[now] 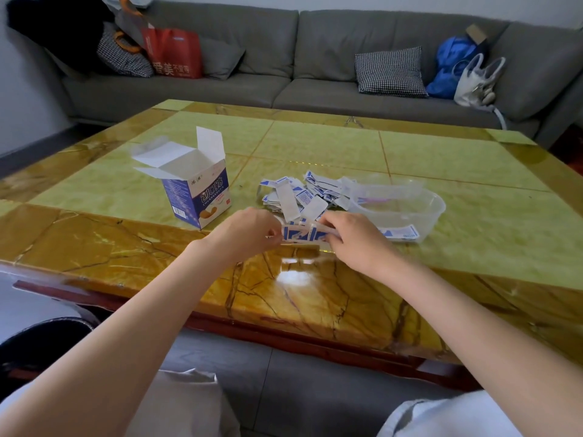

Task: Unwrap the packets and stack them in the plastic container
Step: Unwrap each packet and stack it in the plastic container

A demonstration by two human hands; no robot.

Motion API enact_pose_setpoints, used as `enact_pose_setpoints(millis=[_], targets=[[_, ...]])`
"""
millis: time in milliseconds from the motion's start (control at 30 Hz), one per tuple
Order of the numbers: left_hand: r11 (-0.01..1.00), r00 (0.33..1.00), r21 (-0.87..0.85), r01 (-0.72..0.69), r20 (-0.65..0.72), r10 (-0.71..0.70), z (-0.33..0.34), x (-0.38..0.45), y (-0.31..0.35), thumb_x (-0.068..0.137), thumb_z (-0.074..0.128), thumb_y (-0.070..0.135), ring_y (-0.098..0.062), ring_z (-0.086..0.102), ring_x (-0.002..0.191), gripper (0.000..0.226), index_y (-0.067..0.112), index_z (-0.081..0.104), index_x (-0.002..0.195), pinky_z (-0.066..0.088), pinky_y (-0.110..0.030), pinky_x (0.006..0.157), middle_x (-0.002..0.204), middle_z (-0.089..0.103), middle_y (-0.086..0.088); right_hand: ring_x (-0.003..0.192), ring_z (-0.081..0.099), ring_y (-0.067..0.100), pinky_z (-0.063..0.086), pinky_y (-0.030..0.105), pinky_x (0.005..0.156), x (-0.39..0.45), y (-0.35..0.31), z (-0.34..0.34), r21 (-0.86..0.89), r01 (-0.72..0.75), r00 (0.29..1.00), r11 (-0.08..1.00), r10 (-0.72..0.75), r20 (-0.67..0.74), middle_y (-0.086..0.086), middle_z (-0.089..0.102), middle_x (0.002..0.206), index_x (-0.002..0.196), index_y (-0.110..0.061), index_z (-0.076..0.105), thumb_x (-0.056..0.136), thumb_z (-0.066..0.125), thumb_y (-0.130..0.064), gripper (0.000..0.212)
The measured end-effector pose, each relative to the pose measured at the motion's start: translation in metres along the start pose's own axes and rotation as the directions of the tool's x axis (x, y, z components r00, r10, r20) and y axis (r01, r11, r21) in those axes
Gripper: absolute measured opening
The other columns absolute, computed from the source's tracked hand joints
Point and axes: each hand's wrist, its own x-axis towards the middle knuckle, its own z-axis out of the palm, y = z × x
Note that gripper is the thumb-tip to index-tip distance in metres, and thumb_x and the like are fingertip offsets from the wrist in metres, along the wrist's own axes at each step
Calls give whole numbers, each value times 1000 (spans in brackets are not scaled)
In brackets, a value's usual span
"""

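Observation:
Both hands hold a clear-wrapped bundle of blue-and-white packets [301, 234] just above the table, near its front edge. My left hand [249, 234] pinches the bundle's left end. My right hand [353, 236] grips its right end, fingers curled over it. Behind the hands lies a loose pile of packets [303, 193]. A clear plastic container [435, 212] stands to the right of the pile, with a few packets [400, 232] lying flat inside it.
An opened blue-and-white cardboard box [197, 193] stands upright left of the pile. The glossy green and amber table [315, 143] stretches back toward a grey sofa [284, 58] that carries cushions and bags. A dark object [38, 339] sits low at my left.

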Motion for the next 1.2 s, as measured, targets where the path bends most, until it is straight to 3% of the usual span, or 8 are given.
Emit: enact_pose_setpoints(millis=[333, 500, 567, 667, 733, 833, 933, 1200], targets=[[920, 955, -286, 268, -48, -293, -4, 0, -22, 90, 54, 19, -15, 60, 70, 21, 8, 69, 100, 48, -22, 62, 85, 69, -6, 89, 60, 20, 47, 27, 76, 6, -10, -1, 291, -157, 978, 944, 190, -91, 4, 64, 99, 102, -8, 59, 89, 53, -3, 16], [576, 927, -761, 299, 87, -366, -6, 2, -1, 86, 61, 9, -6, 64, 54, 8, 4, 67, 89, 57, -17, 61, 71, 68, -6, 78, 59, 18, 47, 36, 74, 9, -21, -1, 906, -394, 878, 156, 356, 320, 6, 62, 84, 86, -11, 56, 92, 48, 2, 16], [577, 945, -770, 274, 102, -312, -4, 3, 9, 86, 61, 9, -8, 66, 59, 9, 3, 68, 89, 57, -19, 64, 76, 70, -7, 74, 58, 17, 47, 32, 68, 11, -23, 0, 922, -378, 879, 90, 349, 326, 6, 63, 81, 84, -11, 56, 91, 48, 2, 18], [703, 976, -683, 201, 74, -206, -5, 3, 13, 86, 62, 14, -9, 68, 68, 13, 6, 69, 94, 56, -17, 65, 83, 72, -5, 79, 60, 20, 47, 36, 76, 17, -26, 5, 908, -354, 880, 224, 408, 242, 8, 64, 87, 84, -12, 57, 90, 52, -1, 13], [795, 981, -575, 193, 105, -162, -7, 1, 10, 86, 62, 19, -13, 68, 75, 18, 10, 69, 99, 55, -23, 72, 89, 72, -2, 82, 62, 20, 50, 30, 78, 19, -26, 5, 820, -293, 897, 493, 438, 57, 8, 67, 94, 93, -11, 56, 90, 54, -5, 8], [834, 972, -499, 236, 130, -198, -10, -2, 1, 84, 65, 24, -12, 63, 75, 29, 14, 64, 112, 50, -19, 68, 103, 68, 1, 71, 60, 22, 51, 29, 65, 18, -19, 2, 250, -79, 964, 965, 138, -227, 9, 66, 88, 107, -11, 47, 91, 51, -5, 18], [874, 967, -414, 256, 116, -229, -10, -3, -6, 82, 67, 27, -11, 57, 81, 41, 12, 58, 119, 43, -18, 69, 112, 64, -1, 79, 52, 19, 50, 36, 69, 12, -16, 8, -177, 41, 988, 983, -66, -136, 7, 62, 89, 111, -10, 52, 92, 46, -3, 21], [949, 966, -231, 216, 189, -174, 2, -3, -1, 83, 66, 25, -13, 54, 85, 39, 13, 58, 119, 38, -15, 58, 116, 61, -4, 106, 49, 20, 46, 32, 85, 6, -9, 20, -231, 90, 991, 969, -64, 117, 2, 56, 110, 116, -14, 55, 95, 46, -20, 23]])
